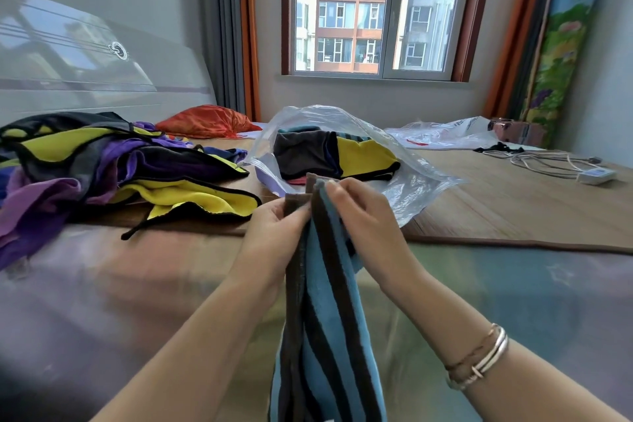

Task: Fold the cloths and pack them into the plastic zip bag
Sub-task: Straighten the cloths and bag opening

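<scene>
We're mid-fold on a blue cloth (329, 302) with dark brown edging. It hangs doubled lengthwise from our hands, over the near edge of the bed, lower end out of view. Left hand (274, 233) pinches the top corners, fingers curled on the brown trim. Right hand (359, 216) grips the same top edge from the other side, fingers curled around it. Both hands are closed on the cloth.

Just past our hands: the plastic zip bag (404, 161) lies on the woven mat (513, 202), mouth toward us and gaping. A few folded cloths (335, 151) are already inside, grey, yellow and blue showing. So packing has started.

Left to do: a sizeable unfolded pile (113, 165) of purple, yellow and black cloths sits at left on the mat. We'd judge we're under halfway. Bag not zipped yet.

Farther out: an orange pillow (209, 122), a second plastic bag (445, 134), and a cable with adapter (582, 171) at right.
</scene>
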`<state>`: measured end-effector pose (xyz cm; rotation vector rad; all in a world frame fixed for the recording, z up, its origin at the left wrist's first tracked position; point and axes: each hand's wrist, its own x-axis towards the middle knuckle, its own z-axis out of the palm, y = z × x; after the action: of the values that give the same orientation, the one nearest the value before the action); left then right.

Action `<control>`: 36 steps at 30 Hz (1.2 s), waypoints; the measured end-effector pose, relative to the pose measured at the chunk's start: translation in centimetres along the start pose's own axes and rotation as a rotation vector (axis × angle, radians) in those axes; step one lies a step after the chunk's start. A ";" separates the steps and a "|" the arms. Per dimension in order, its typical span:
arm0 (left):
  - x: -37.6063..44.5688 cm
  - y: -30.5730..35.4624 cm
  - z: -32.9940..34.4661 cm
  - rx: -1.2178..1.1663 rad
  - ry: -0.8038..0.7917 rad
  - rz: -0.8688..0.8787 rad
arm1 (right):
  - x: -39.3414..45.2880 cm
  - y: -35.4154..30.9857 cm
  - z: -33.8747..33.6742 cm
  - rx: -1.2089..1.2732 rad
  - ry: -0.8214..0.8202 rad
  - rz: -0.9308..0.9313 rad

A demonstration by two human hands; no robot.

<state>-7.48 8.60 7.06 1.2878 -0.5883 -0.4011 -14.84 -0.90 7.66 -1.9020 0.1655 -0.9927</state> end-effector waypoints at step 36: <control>1.6 0.2 -3.6 0.076 0.060 0.108 | 1.7 2.0 -4.9 -0.425 0.074 -0.241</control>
<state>-4.07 10.49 6.96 1.3297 -0.6244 -0.2519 -16.52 -6.19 8.12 -2.3114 0.2062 -1.2680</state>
